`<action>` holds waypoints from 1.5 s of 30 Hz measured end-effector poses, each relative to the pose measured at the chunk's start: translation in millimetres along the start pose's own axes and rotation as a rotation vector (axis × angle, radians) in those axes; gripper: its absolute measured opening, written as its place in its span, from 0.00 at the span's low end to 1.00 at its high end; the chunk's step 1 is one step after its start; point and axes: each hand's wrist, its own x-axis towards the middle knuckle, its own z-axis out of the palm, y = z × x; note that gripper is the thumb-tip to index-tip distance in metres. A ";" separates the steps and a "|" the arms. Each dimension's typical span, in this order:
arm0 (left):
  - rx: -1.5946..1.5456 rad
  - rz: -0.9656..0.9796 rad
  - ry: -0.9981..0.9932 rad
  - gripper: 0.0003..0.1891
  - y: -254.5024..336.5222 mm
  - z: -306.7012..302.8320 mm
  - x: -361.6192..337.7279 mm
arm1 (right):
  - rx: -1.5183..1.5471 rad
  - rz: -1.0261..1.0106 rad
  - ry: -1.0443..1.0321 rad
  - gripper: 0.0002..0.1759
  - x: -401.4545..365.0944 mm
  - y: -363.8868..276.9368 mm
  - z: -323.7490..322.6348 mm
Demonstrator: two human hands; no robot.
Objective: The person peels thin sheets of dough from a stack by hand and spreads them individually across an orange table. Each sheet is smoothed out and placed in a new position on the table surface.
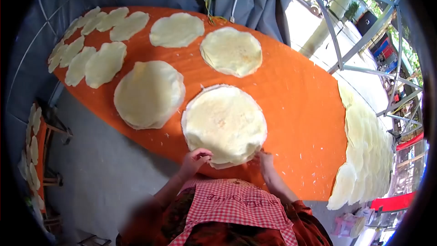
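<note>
Grip of left hand [196, 159] and right hand [265, 158] curled, pinching unclear, at flat, round stack [224, 123]'s near edge.

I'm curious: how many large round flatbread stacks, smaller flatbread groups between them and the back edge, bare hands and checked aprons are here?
Large round flatbread stacks: 3
Smaller flatbread group: 1
Hands (left hand, right hand): 2
Checked apron: 1
Total: 7

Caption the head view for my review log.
Left hand and right hand at the near edge of thin round sheets stacked on an orange table.
</note>
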 end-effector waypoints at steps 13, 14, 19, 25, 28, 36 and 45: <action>-0.106 -0.025 -0.048 0.06 -8.1 -14.2 10.9 | 0.602 0.236 -0.210 0.18 -30.1 -3.0 63.9; -0.096 -0.005 -0.054 0.06 -10.9 -14.8 11.9 | 0.631 0.199 -0.308 0.19 -26.8 -2.5 71.3; -0.201 0.016 -0.113 0.08 -12.2 -15.9 17.4 | 0.122 -0.161 -0.064 0.06 -10.6 -92.3 45.5; -0.554 -0.045 -0.079 0.23 50.3 -15.2 29.9 | -0.616 -0.923 -0.075 0.11 -139.1 -278.7 74.2; -0.954 -0.019 -0.267 0.29 55.3 -1.1 39.3 | -1.009 -1.076 0.029 0.09 -199.3 -252.9 121.5; -1.049 -0.157 -0.152 0.31 -2.0 0.9 45.4 | -0.987 -0.990 -0.291 0.25 -113.2 -97.8 147.2; -0.693 -0.326 0.273 0.21 -55.7 -7.5 59.3 | -1.026 -0.791 -0.198 0.11 -56.8 -151.1 98.6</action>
